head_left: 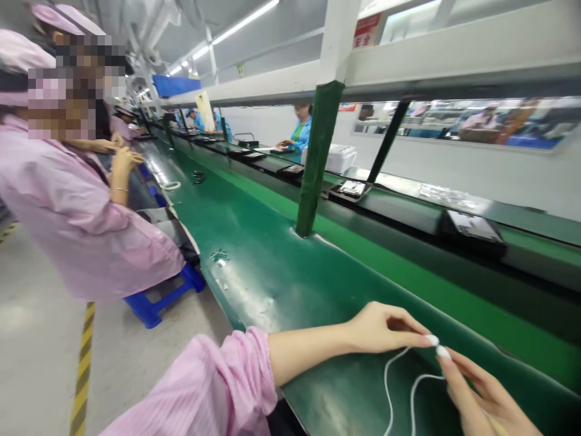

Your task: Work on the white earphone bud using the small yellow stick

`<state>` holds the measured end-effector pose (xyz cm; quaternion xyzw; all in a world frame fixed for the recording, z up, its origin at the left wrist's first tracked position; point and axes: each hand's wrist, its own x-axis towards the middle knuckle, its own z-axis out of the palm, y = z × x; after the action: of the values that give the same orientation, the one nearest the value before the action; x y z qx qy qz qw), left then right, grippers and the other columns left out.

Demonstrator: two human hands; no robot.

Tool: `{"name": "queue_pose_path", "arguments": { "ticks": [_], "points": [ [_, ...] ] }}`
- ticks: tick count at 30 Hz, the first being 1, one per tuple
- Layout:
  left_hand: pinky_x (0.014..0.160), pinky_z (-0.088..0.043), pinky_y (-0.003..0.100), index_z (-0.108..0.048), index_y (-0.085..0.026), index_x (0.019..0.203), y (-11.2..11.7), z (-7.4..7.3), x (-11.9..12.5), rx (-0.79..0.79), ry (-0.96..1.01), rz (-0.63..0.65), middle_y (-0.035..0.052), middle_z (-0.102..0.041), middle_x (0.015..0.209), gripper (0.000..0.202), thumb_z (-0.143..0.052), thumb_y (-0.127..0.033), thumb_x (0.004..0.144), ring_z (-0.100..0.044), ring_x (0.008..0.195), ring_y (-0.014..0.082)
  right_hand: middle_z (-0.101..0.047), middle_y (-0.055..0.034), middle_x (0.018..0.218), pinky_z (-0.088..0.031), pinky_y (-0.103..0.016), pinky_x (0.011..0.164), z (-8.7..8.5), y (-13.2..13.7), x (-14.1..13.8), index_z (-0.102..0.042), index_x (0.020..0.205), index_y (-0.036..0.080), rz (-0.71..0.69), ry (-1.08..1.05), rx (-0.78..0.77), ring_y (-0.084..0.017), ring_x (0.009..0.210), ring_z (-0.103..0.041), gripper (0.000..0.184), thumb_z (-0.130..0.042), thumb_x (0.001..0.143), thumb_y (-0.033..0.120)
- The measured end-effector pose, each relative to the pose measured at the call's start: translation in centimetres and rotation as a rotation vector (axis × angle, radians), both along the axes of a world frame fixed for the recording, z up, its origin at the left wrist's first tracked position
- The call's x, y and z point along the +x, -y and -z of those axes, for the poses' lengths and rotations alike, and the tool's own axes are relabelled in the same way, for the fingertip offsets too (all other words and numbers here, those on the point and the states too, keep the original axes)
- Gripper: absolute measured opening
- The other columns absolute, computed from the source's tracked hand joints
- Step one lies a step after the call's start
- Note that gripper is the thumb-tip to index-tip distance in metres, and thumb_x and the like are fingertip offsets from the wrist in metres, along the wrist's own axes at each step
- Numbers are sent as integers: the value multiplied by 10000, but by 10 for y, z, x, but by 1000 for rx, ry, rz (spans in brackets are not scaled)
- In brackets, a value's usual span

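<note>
My left hand [379, 327] reaches in from the lower left, above the green bench top [258, 290]. Its thumb and fingers are pinched together. Facing it, my right hand [476, 387] is also pinched, with the fingertips of both hands almost meeting. A thin white cable [412, 402] comes from the two hands as separate strands hanging down over the bench. Small white pieces or coverings show at the fingertips; I cannot make out which. The fingers hide the cable's ends.
A conveyor beyond the bench carries black trays [472, 233] with devices. A green-wrapped post [318, 163] rises from the bench. At left, a co-worker in pink [86, 218] sits on a blue stool [152, 303]. A white ring [171, 186] lies farther along the bench.
</note>
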<state>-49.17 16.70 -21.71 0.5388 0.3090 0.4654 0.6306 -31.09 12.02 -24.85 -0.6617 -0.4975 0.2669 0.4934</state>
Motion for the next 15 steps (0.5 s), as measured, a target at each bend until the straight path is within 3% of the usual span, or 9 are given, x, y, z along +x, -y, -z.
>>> {"name": "queue_pose_path", "arguments": {
  "ticks": [3, 6, 9, 15],
  "points": [
    [875, -503, 333, -725, -89, 932, -2, 1, 2, 14, 25, 21, 70, -699, 890, 445, -796, -439, 667, -644, 846, 186, -693, -98, 908, -523, -317, 613, -15, 7, -5, -702, 1037, 172, 17, 19, -88, -361, 939, -631, 728, -718, 611, 762],
    [851, -504, 333, -721, -86, 914, -2, 3, 2, 32, 19, 13, 79, -697, 889, 525, -798, -520, 629, -644, 841, 190, -682, -95, 1012, -531, -306, 693, -21, 6, -11, -698, 1044, 174, 57, -41, -71, -354, 1025, -604, 753, -727, 574, 760],
    [806, -506, 324, -716, -85, 893, -3, 6, 3, 56, -19, 46, 80, -695, 864, 540, -790, -548, 625, -636, 795, 179, -671, -76, 1062, -529, -226, 716, -16, 1, -10, -699, 1009, 183, 32, -123, -67, -311, 1093, -577, 741, -763, 522, 737],
    [787, -491, 306, -705, -82, 864, -4, 10, 5, 53, 37, 42, 86, -691, 839, 611, -788, -616, 579, -621, 753, 155, -684, -88, 994, -527, -162, 579, -4, -4, 0, -699, 1019, 171, 5, -89, -108, -282, 949, -639, 774, -770, 500, 740]
  ]
}}
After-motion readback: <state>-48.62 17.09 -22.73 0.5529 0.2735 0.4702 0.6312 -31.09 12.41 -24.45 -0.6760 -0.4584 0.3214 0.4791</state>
